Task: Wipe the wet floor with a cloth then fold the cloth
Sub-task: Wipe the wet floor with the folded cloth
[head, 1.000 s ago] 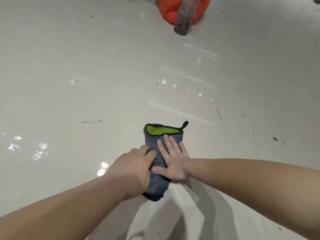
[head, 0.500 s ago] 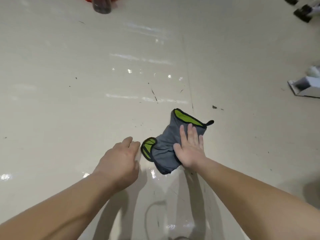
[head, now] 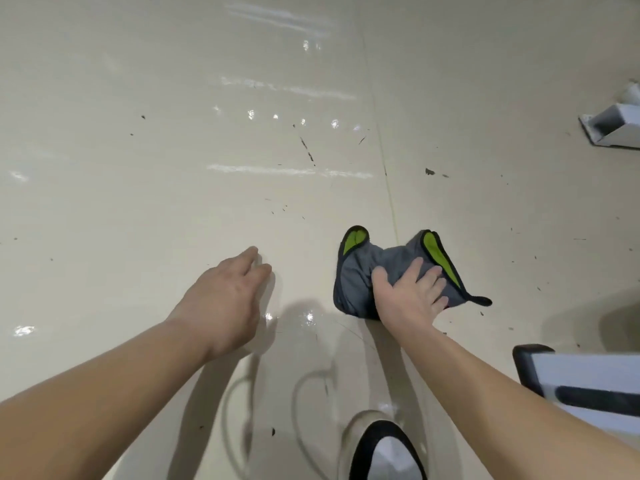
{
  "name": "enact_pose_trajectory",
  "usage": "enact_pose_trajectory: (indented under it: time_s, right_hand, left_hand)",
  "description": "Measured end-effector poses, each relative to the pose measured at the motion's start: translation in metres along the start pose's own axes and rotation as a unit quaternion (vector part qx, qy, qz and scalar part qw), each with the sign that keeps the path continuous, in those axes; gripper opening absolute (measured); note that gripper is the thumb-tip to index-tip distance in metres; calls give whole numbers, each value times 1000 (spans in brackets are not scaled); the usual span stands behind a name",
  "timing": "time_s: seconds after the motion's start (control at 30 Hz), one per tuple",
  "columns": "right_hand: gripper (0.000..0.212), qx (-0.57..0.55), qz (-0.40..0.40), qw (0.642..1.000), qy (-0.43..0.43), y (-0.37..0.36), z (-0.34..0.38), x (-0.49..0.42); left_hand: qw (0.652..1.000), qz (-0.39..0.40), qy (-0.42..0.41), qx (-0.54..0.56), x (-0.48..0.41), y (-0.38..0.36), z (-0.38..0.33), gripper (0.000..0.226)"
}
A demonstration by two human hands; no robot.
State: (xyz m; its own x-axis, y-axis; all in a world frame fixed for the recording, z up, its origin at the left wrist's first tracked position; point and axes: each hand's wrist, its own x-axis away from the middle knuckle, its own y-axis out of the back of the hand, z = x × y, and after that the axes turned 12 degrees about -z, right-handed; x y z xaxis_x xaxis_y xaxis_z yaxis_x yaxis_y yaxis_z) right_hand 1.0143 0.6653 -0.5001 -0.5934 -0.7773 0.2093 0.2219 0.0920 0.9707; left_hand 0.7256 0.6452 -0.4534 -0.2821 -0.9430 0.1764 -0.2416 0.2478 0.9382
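Note:
A grey cloth point(head: 360, 271) with a lime-green inner side and black trim lies bunched on the glossy beige floor point(head: 173, 168), right of centre. My right hand point(head: 410, 292) presses flat on the cloth's right half, fingers spread and pointing right, covering part of it. A black loop sticks out at the cloth's right end. My left hand point(head: 225, 292) hovers or rests on the bare floor well to the left of the cloth, fingers loosely apart, holding nothing. Wet streaks and droplets glint on the floor beyond the hands.
A white and black shoe point(head: 384, 448) shows at the bottom edge. A white object with a black edge point(head: 581, 379) sits at the lower right. Another white angular object point(head: 613, 128) lies at the far right. Dark specks and a tile joint mark the floor.
My left hand came off the cloth and moved away to the left. My right hand slid the cloth to the right, bunching it. The camera view swung right, so the bottle and orange item left the frame.

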Motion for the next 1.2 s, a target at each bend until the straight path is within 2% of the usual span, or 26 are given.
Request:
enact_pose_trajectory:
  time_s: [0.2,0.27,0.33,0.4,0.5,0.57,0.63,0.7,0.87,0.97,1.1,1.2]
  right_hand:
    - [91,19,-51,998,28,-29,30,30]
    - [96,24,-59,993,96,-36,43,57]
    - [97,27,-38,978,205,-47,55,101]
    - [92,20,-32,935,354,-61,64,155]
    - [89,46,4,831,554,-74,63,202]
    - [87,50,16,782,621,-72,60,191]
    - [86,64,21,756,651,-65,57,168]
    - [87,88,18,770,631,-56,55,146]
    - [91,105,-24,875,472,-37,49,89]
    - [90,92,-40,915,391,-44,55,89]
    - [88,73,-45,915,395,-57,64,122]
    - [90,64,-20,878,475,-61,61,164]
  left_hand:
    - [999,11,40,30,10,15,16,58]
    - [998,5,58,36,13,24,24,59]
    - [997,-7,72,37,17,33,35,60]
    - [996,-16,86,27,23,40,51,60]
    - [992,-26,119,24,32,44,72,60]
    - [991,-25,128,18,34,45,81,59]
    - [991,-29,129,18,31,45,83,59]
    - [991,-36,128,22,28,43,82,57]
    - [994,-24,106,17,18,34,63,58]
    - [996,-6,78,39,19,24,49,60]
    - [997,-13,36,59,21,26,42,55]
    - [999,-23,32,22,24,45,58,53]
